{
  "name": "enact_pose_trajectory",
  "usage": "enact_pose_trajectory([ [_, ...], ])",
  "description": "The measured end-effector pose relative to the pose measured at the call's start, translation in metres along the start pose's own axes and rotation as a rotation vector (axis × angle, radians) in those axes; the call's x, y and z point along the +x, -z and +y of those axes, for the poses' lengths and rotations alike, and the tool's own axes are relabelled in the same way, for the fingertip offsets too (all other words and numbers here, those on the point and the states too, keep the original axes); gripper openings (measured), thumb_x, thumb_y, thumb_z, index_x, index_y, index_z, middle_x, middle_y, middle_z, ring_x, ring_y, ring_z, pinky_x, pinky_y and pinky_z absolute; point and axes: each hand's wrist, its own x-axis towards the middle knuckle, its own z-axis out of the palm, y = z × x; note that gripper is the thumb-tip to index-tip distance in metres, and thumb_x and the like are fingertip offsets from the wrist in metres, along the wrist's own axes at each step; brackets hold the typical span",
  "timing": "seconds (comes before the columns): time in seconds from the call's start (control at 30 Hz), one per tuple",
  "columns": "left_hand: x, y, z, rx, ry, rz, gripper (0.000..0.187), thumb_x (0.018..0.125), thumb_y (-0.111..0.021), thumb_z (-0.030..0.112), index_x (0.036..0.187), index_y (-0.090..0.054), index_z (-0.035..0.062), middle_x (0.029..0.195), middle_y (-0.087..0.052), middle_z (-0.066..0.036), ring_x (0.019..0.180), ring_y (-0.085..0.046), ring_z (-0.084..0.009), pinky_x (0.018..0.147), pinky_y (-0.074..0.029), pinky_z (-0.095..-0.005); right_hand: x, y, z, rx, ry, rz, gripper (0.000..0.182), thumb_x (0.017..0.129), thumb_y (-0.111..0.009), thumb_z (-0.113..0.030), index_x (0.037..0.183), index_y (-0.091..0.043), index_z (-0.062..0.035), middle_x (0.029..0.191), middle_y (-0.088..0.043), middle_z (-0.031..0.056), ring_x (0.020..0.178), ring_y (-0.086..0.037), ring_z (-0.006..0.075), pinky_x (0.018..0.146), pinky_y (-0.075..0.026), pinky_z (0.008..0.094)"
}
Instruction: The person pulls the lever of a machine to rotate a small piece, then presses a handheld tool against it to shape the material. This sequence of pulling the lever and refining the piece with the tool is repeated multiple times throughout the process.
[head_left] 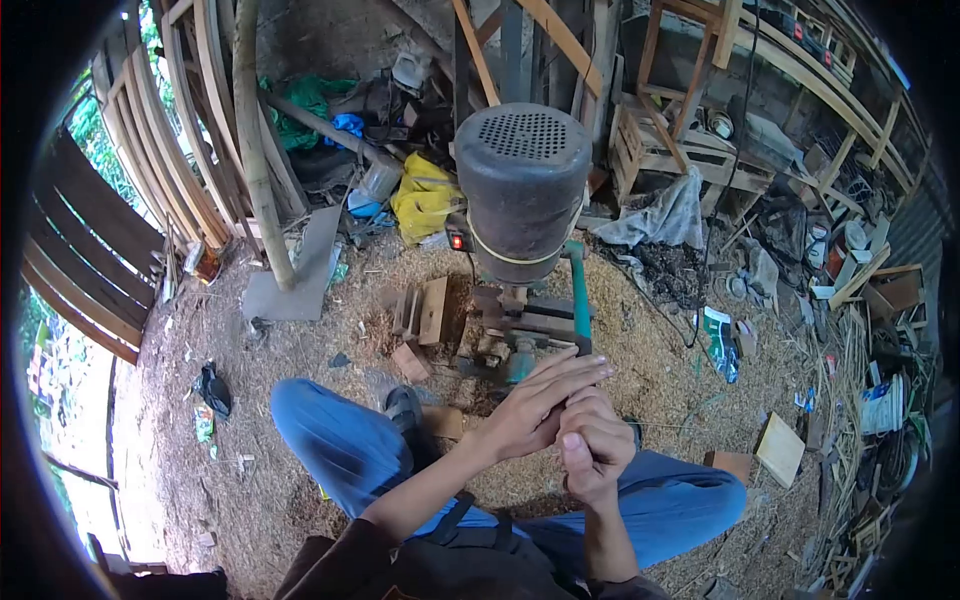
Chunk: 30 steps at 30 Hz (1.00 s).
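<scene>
A drill press with a dark, vented motor housing [522,190] stands in front of me. Its green lever [580,295] reaches toward me and ends in a dark grip that disappears under my fingers. My right hand [596,445] is closed in line with that lever, wrapped around its end, with the thumb on top; the grip inside is mostly hidden. My left hand [535,405] lies across the top of the right hand, fingers stretched out. Below the motor are the press's vise [530,320] and a partly hidden workpiece area. Wood blocks [433,311] stand just left of it.
Wood shavings cover the ground around the machine. A reddish block [411,361] lies near my left foot, and a pale board [780,450] lies to the right. A yellow sack [425,200], a wooden crate [690,150] and a bamboo post [258,150] stand behind. A cable hangs at right.
</scene>
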Motion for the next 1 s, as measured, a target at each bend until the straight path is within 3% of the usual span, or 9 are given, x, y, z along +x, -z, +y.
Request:
enact_pose_trajectory([
  [0.13, -0.016, -0.008, -0.01, -0.07, 0.016, 0.008, 0.045, 0.087, -0.066, 0.004, 0.131, -0.059, 0.0006, 0.136, -0.061, -0.016, 0.132, -0.054, -0.0347, 0.115, -0.037, -0.0511, -0.017, -0.01, 0.009, -0.061, 0.04, 0.071, 0.035, 0.087, -0.058, -0.015, 0.057, -0.052, -0.0001, 0.056, -0.055, 0.0067, 0.06, -0.056, 0.023, 0.074, -0.048, 0.0398],
  [0.23, -0.023, -0.013, -0.023, -0.088, -0.065, -0.002, 0.048, 0.084, -0.064, -0.003, 0.131, -0.058, 0.002, 0.136, -0.06, -0.014, 0.131, -0.054, -0.0348, 0.115, -0.039, -0.0503, -0.029, -0.013, 0.01, -0.04, 0.07, 0.071, 0.029, 0.085, -0.062, -0.012, 0.06, -0.054, 0.0005, 0.06, -0.055, 0.0073, 0.063, -0.057, 0.0251, 0.073, -0.049, 0.0408],
  [0.5, -0.039, -0.033, -0.032, -0.178, -0.066, 0.141, 0.028, 0.09, -0.066, 0.0, 0.117, -0.064, -0.002, 0.121, -0.068, -0.016, 0.125, -0.06, -0.0367, 0.113, -0.039, -0.0526, -0.041, -0.015, 0.019, -0.074, 0.114, 0.101, 0.033, 0.087, -0.06, -0.013, 0.058, -0.053, -0.0012, 0.058, -0.054, 0.0049, 0.061, -0.057, 0.0234, 0.076, -0.051, 0.0403],
  [1.0, -0.052, -0.043, -0.043, -0.198, -0.082, 0.154, 0.031, 0.092, -0.066, 0.006, 0.122, -0.059, 0.0003, 0.122, -0.067, -0.019, 0.124, -0.059, -0.0399, 0.114, -0.035, -0.0578, -0.053, -0.019, 0.025, -0.064, 0.151, 0.132, 0.032, 0.087, -0.058, -0.013, 0.058, -0.052, -0.0009, 0.058, -0.054, 0.0059, 0.061, -0.058, 0.0238, 0.077, -0.051, 0.042],
])
